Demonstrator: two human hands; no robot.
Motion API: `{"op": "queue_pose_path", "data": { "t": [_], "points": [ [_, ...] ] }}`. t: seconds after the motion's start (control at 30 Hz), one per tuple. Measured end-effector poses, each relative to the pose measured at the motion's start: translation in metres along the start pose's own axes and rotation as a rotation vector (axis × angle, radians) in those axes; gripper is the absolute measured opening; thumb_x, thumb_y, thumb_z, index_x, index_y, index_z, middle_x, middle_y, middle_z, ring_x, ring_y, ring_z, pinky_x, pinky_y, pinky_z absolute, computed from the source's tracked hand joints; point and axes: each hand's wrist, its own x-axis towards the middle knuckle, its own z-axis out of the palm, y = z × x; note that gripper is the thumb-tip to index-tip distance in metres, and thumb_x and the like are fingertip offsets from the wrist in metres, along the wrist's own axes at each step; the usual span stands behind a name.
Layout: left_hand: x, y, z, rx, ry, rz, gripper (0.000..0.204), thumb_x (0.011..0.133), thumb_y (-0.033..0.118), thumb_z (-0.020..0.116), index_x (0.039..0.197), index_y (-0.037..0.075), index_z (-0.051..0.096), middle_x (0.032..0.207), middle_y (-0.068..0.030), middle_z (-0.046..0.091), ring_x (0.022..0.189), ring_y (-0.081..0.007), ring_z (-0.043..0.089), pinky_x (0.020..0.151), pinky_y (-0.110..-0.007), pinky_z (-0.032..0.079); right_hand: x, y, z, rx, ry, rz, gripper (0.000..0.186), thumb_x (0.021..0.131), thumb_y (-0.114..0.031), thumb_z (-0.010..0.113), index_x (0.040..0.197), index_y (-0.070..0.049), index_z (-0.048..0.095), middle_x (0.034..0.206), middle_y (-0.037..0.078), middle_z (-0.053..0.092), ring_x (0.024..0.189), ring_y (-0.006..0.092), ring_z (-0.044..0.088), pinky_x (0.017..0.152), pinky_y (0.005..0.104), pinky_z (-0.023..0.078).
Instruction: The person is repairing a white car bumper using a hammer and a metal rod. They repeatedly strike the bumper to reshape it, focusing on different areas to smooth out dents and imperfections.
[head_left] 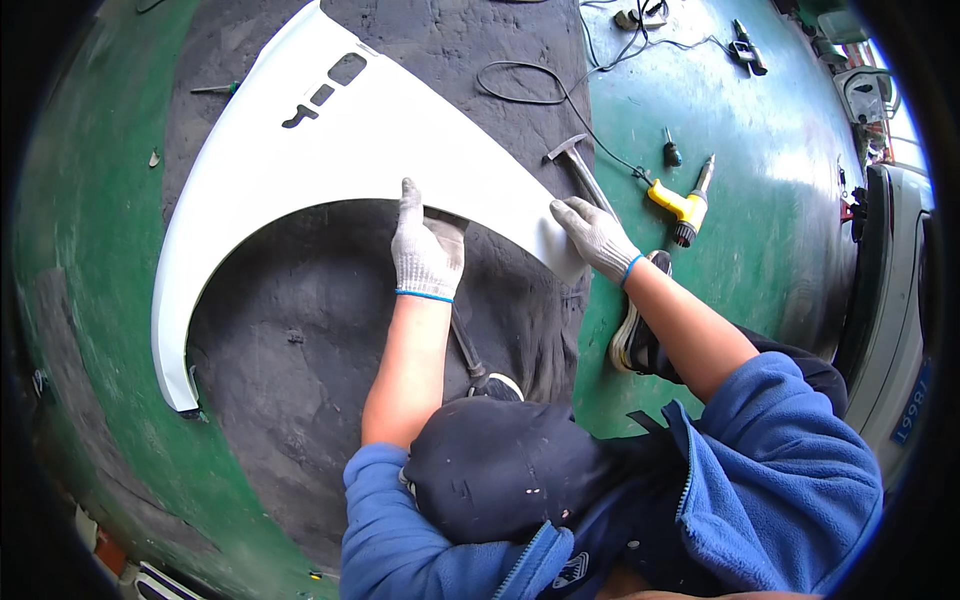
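A white car fender [370,140] lies on a dark mat, its curved wheel arch facing me. My left hand [428,262], in a white knit glove with a blue cuff, grips the arch's edge. Its thumb lies up on the panel, while its fingers go under the edge and are partly hidden. At the fender's narrow right end, my gloved right hand [598,243] rests with fingers stretched over the surface. A hammer [590,178] lies just beyond that hand. Below my left hand a dark metal bar-like tool [466,340] shows, partly covered.
Beyond the dark mat [300,450] is a green floor [760,250]. On the right lie a yellow corded heat gun [688,205], a screwdriver [671,150] and a black tool [748,50]. A cable [530,100] loops across the mat. A vehicle [890,300] stands at the right edge.
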Motion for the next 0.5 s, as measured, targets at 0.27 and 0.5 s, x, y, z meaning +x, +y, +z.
{"op": "queue_pose_path", "data": {
  "t": [0.27, 0.5],
  "points": [
    [0.0, 0.003, -0.004, 0.059, -0.25, 0.057, 0.075, 0.109, 0.049, 0.073, 0.164, 0.005, 0.05, 0.159, -0.0161, 0.061, 0.148, -0.0364, 0.058, 0.127, -0.056, 0.045, -0.016, 0.003, -0.009, -0.026, -0.031, -0.077, 0.059, 0.118, -0.054, 0.053, 0.138, -0.001, 0.072, 0.118, 0.02, 0.08, 0.109, 0.0306, 0.077, 0.1, 0.0422, 0.057],
    [-0.029, 0.029, 0.023, 0.085, -0.295, 0.021, 0.074, 0.112, 0.049, 0.069, 0.166, 0.004, 0.048, 0.162, -0.0172, 0.059, 0.151, -0.0365, 0.056, 0.126, -0.056, 0.045, -0.051, -0.047, -0.065, 0.071, -0.295, -0.014, 0.059, 0.118, -0.048, 0.059, 0.145, 0.003, 0.072, 0.12, 0.008, 0.08, 0.106, 0.0131, 0.072, 0.1, 0.0328, 0.058]
  ]
}}
